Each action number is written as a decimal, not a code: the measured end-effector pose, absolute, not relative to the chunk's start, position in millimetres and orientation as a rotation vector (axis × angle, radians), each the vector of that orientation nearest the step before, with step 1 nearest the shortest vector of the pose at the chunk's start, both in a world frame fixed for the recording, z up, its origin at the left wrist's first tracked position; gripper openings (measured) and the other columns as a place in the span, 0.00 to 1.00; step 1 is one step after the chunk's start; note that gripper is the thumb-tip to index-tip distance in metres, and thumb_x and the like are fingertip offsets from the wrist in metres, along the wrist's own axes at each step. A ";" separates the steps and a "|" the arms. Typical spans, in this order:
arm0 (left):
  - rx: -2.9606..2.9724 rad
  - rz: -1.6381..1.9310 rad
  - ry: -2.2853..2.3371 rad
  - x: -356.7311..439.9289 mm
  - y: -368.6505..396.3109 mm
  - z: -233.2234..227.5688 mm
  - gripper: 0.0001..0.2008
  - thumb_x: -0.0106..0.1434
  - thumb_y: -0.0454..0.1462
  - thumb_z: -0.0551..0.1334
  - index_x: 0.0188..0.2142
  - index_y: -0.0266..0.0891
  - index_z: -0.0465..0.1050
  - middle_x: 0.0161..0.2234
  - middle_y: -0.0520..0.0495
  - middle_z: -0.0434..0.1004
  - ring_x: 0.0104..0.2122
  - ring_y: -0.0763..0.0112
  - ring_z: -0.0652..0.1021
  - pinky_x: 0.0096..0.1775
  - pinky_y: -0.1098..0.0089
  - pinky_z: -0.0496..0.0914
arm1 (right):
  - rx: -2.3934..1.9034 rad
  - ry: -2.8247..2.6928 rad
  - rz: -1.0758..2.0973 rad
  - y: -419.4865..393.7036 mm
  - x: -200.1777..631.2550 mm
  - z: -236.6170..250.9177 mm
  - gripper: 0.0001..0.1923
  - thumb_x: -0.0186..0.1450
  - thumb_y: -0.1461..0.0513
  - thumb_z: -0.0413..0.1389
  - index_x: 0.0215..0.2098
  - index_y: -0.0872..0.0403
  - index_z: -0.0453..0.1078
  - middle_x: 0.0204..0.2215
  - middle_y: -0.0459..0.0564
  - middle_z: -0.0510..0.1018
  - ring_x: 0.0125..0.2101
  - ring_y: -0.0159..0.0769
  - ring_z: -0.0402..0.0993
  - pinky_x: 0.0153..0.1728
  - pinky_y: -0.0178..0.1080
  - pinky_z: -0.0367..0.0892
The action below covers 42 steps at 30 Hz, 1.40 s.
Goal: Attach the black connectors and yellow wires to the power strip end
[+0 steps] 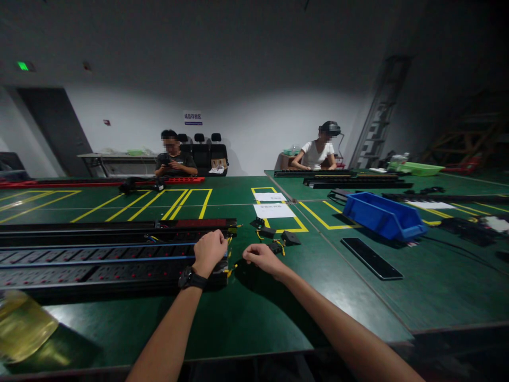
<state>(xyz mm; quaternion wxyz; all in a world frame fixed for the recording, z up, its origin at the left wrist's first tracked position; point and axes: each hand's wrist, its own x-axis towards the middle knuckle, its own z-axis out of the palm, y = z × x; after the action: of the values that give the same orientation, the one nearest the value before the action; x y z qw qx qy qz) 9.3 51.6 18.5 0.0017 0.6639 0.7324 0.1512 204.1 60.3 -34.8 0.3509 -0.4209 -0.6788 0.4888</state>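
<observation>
While left hand (209, 251) rests fisted on end of long black power strip (99, 263) at table's near edge, I see right hand (260, 256) pinching yellow wires (231, 269) beside it. End caps (278, 237) loose nearby; strip end unfinished, I judge.

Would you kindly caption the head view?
Left hand rests on a black power strip; right hand pinches yellow wires.

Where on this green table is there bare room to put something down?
Bare green lies near the front edge, between the two forearms and below the power strips. More lies between the right hand and the flat black panel. It is crowded around the small black parts just beyond the left hand.
</observation>
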 end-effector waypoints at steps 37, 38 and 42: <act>2.063 0.481 2.296 11.0 49.8 20.8 0.09 0.66 0.40 0.57 0.38 0.45 0.76 0.39 0.43 0.83 0.42 0.57 0.82 0.39 0.67 0.70 | -1.088 -1.780 1.242 62.8 204.6 -38.3 0.06 0.60 0.61 0.58 0.30 0.55 0.74 0.22 0.44 0.74 0.23 0.29 0.65 0.27 0.32 0.58; 2.063 0.481 2.296 11.0 49.8 21.0 0.09 0.66 0.40 0.57 0.38 0.45 0.76 0.39 0.43 0.83 0.42 0.58 0.82 0.39 0.67 0.70 | -1.086 -1.781 1.241 63.0 204.6 -38.3 0.06 0.60 0.61 0.58 0.30 0.56 0.74 0.22 0.44 0.74 0.23 0.30 0.65 0.27 0.33 0.58; 2.065 0.482 2.292 10.8 49.8 21.3 0.09 0.66 0.40 0.57 0.38 0.45 0.76 0.39 0.44 0.83 0.42 0.57 0.82 0.39 0.67 0.70 | -1.082 -1.786 1.238 62.6 204.7 -38.0 0.06 0.60 0.62 0.58 0.29 0.56 0.74 0.22 0.44 0.74 0.23 0.29 0.65 0.27 0.33 0.58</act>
<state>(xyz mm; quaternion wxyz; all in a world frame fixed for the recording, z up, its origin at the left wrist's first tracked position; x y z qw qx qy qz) 10.8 49.8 21.3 0.0096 0.6613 0.7339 0.1545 204.7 62.6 -38.0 0.3496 -0.4176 -0.6893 0.4777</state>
